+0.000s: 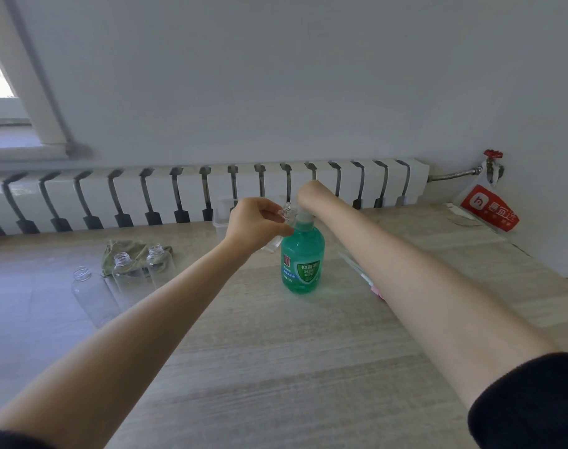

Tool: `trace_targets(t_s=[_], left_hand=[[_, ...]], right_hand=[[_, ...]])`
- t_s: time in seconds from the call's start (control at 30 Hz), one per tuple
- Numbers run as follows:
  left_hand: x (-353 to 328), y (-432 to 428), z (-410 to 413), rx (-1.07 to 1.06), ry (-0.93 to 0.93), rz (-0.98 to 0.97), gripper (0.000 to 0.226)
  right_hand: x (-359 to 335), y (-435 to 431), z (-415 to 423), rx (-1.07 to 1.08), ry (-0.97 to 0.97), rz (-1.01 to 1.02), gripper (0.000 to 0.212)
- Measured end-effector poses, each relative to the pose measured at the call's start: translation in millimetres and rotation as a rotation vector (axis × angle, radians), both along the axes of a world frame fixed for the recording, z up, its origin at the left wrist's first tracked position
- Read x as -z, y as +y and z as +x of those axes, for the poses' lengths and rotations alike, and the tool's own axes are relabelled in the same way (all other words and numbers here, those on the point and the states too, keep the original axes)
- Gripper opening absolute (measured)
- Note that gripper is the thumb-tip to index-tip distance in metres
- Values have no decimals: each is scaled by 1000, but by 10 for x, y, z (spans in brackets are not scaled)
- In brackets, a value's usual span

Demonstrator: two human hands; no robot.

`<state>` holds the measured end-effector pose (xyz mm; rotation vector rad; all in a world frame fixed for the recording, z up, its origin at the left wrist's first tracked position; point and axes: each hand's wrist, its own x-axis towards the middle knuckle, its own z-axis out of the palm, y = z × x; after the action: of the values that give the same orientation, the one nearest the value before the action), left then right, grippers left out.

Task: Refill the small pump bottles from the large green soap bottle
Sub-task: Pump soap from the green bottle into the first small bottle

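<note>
The large green soap bottle (302, 260) stands upright on the wooden table (276, 351), its pale pump top just under my right hand (310, 192). That hand bends down at the wrist over the pump, and its fingers are hidden. My left hand (253, 225) grips a small clear bottle (287, 212), tilted with its open neck close to the pump. Three more clear small bottles stand uncapped at the left: one at the front (82, 283), one in the middle (124, 268) and one behind (156, 259).
A crumpled green cloth (127, 249) lies behind the uncapped bottles. A clear plastic box (222, 215) stands near the radiator (195, 196) at the table's back edge. White and pink items (371, 285) lie partly under my right forearm. A red and white bag (489, 209) hangs at the right.
</note>
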<state>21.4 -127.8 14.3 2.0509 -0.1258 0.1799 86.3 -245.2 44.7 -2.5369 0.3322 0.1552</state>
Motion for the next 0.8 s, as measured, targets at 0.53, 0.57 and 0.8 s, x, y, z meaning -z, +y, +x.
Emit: trace_targets(t_s=[0.53,0.57,0.8], left_hand=[[-21,20,2,19,-4,23,29],[-24,21,1,21,-5,18,29],[-98,27,-12,18,-39,3,31]], right_hand=[[-77,12,-96,-86,61,-158,32],[-82,0,-115,-97,62,-132,32],[-128,-44,-114,-48,-92,175,36]])
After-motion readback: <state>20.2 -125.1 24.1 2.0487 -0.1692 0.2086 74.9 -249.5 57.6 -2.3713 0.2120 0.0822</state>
